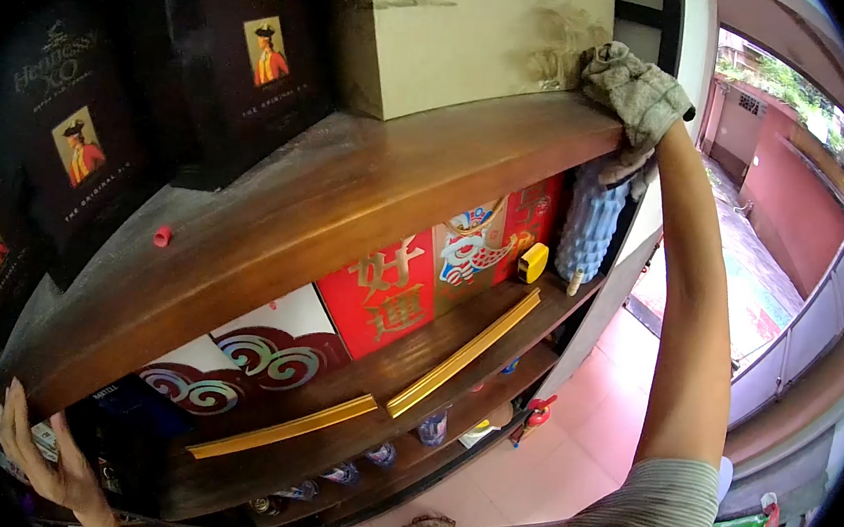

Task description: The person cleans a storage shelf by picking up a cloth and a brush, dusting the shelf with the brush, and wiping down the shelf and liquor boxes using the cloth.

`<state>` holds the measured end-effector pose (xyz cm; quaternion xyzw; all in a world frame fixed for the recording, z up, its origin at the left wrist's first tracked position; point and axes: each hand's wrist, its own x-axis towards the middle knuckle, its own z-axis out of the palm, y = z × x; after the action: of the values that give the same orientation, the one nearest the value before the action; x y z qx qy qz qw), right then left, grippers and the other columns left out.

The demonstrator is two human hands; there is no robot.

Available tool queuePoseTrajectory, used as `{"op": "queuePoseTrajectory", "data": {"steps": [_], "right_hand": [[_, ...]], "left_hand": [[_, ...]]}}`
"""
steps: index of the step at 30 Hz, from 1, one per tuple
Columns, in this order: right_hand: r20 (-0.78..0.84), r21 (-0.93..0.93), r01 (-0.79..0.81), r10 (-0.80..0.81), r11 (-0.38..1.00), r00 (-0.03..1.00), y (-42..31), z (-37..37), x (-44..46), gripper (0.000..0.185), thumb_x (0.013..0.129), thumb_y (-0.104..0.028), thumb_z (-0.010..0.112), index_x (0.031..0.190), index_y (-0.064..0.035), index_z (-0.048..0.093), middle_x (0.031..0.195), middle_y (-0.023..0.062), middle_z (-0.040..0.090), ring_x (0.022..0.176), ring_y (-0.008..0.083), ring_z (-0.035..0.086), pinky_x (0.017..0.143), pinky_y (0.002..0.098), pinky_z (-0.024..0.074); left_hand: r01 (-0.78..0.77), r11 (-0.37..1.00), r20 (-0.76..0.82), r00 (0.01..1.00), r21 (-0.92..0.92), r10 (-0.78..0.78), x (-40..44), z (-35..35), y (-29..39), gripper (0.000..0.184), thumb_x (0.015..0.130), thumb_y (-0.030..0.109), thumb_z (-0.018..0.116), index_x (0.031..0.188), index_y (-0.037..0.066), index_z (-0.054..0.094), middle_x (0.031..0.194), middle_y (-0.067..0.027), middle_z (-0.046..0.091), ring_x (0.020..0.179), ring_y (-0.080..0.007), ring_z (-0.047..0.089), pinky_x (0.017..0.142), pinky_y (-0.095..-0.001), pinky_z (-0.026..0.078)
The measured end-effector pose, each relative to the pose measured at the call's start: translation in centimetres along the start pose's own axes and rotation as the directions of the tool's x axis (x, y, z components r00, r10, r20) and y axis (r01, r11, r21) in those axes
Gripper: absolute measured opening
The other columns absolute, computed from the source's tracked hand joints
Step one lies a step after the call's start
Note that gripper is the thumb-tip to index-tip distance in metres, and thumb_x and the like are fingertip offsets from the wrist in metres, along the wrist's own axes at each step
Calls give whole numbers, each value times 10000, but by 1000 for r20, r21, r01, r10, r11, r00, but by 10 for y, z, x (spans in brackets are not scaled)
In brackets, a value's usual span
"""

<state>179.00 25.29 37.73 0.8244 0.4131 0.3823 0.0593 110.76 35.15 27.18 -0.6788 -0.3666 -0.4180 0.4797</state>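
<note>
My right hand (666,134) reaches to the far right end of the wooden shelf (368,189) with a grey rag (630,93). The rag covers most of the fingers and presses on the shelf top, beside a large beige box (492,39); part of it hangs over the front edge. At the lower left, my left hand (57,473) rests against the shelf's left end, fingers spread and holding nothing. Dust shows on the shelf top near a small red cap-like piece (163,236).
Black Hennessy boxes (248,68) stand along the back left. Below are red gift bags (379,295), a yellow tape measure (532,262), a blue bumpy roller (592,218) and gold trim strips (464,353). Glasses (433,426) sit lower; a doorway opens at right.
</note>
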Motion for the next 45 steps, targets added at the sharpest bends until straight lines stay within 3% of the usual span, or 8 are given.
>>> {"op": "queuePoseTrajectory", "data": {"steps": [3, 7, 14, 18, 23, 33, 38, 45], "right_hand": [[20, -18, 19, -18, 1000, 1000, 0, -3, 8, 435, 872, -190, 447, 1306, -200, 479, 1320, 73, 478, 1170, 293, 496, 975, 371, 411], [-35, 1, 24, -23, 1000, 999, 0, -3, 4, 430, 868, -193, 452, 1297, -198, 482, 1309, 74, 480, 1159, 293, 497, 967, 372, 411], [-176, 48, 49, -40, 998, 984, -8, -20, -29, 422, 859, -198, 462, 1280, -194, 487, 1289, 75, 483, 1141, 293, 498, 954, 373, 412], [-250, 87, 73, -49, 993, 967, -27, -44, -47, 417, 855, -201, 468, 1271, -192, 490, 1277, 76, 485, 1130, 293, 499, 946, 374, 412], [-323, 129, 109, -62, 986, 944, -56, -77, -72, 411, 849, -205, 475, 1260, -189, 494, 1263, 77, 487, 1117, 293, 500, 936, 375, 412], [-403, 236, 213, -104, 948, 909, -125, -134, -117, 401, 837, -212, 489, 1236, -183, 502, 1234, 80, 491, 1091, 293, 502, 917, 377, 413], [-437, 281, 280, -138, 918, 889, -161, -155, -136, 395, 831, -216, 496, 1225, -180, 506, 1220, 81, 493, 1077, 293, 503, 907, 378, 413], [-474, 322, 369, -189, 872, 860, -205, -180, -146, 388, 823, -221, 506, 1209, -176, 511, 1200, 82, 497, 1059, 294, 504, 894, 379, 413]], "left_hand": [[-52, 999, 12, 999, -5, 52, -2, -2, -9, 362, 908, 70, 547, 1268, 47, 512, 1268, -115, 528, 1172, -272, 482, 966, -426, 450], [-54, 999, 4, 999, -6, 54, -2, 0, -10, 354, 913, 58, 536, 1261, 5, 503, 1273, -128, 521, 1170, -287, 487, 963, -433, 450], [-115, 974, -43, 993, -197, 109, 1, 5, -11, 342, 908, 46, 538, 1245, -9, 509, 1258, -144, 529, 1164, -297, 487, 981, -422, 428], [-50, 960, -83, 996, -275, 29, 5, 6, 1, 432, 766, -47, 650, 1185, -32, 545, 1170, -169, 566, 1100, -312, 523, 991, -445, 398], [-68, 939, -169, 986, -336, 10, 20, 3, 14, 446, 664, -19, 726, 1091, -22, 597, 1059, -147, 596, 990, -300, 542, 925, -426, 427], [-97, 892, -290, 956, -441, -39, 26, 6, 16, 459, 604, 45, 787, 1037, 34, 636, 997, -97, 624, 935, -280, 553, 846, -384, 444], [-107, 880, -333, 941, -462, -60, 26, 11, 14, 404, 625, 143, 773, 998, 37, 661, 981, -73, 616, 897, -261, 543, 804, -376, 433], [-105, 859, -361, 927, -502, -97, 25, 14, 14, 437, 560, 105, 803, 969, 35, 667, 956, -74, 638, 881, -257, 550, 800, -359, 468]]}}
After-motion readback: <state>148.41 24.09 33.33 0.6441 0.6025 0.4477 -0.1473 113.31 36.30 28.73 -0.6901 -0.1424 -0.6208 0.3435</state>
